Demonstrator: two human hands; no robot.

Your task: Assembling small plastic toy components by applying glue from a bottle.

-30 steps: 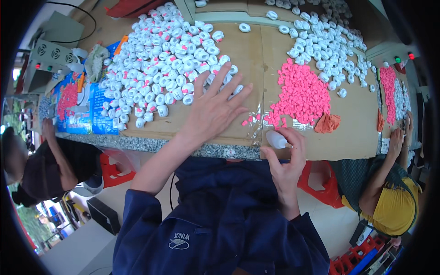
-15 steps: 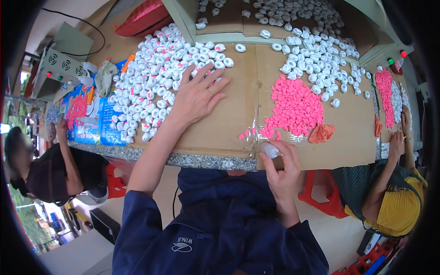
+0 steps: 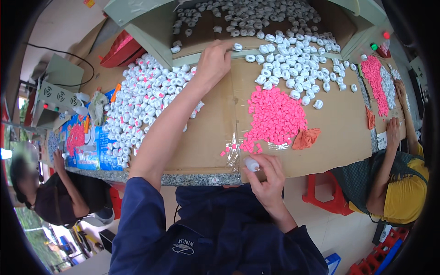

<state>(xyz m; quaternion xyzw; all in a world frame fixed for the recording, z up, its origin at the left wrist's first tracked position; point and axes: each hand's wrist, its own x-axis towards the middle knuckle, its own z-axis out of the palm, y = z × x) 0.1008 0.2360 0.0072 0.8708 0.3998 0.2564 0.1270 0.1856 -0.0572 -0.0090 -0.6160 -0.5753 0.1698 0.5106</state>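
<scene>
My left hand [image 3: 214, 63] is stretched to the edge of a grey machine opening, its fingertips at a small white rounded piece with a dark hole [image 3: 237, 47]. Whether the fingers touch that piece is not clear. In my right hand [image 3: 270, 181], by the front table edge, is a small white squeeze bottle [image 3: 251, 164] with a narrow tip, held tilted between thumb and fingers. A heap of small pink pieces [image 3: 277, 114] lies beyond it. Further left, under and beside my left forearm, spreads a pile of white pieces with pink inserts [image 3: 146, 91].
Loose white pieces [image 3: 298, 68] spill from the grey machine [image 3: 151, 41] onto the cardboard. A crumpled orange cloth [image 3: 306, 139] lies beside the pink heap. A red scoop-like tray [image 3: 121, 48] stands back left. Co-workers sit at left [image 3: 59, 197] and right [image 3: 394, 188].
My left hand has left the white-and-pink pile and moved up and right to the machine's edge. The right hand still holds the bottle. The whole view has shifted.
</scene>
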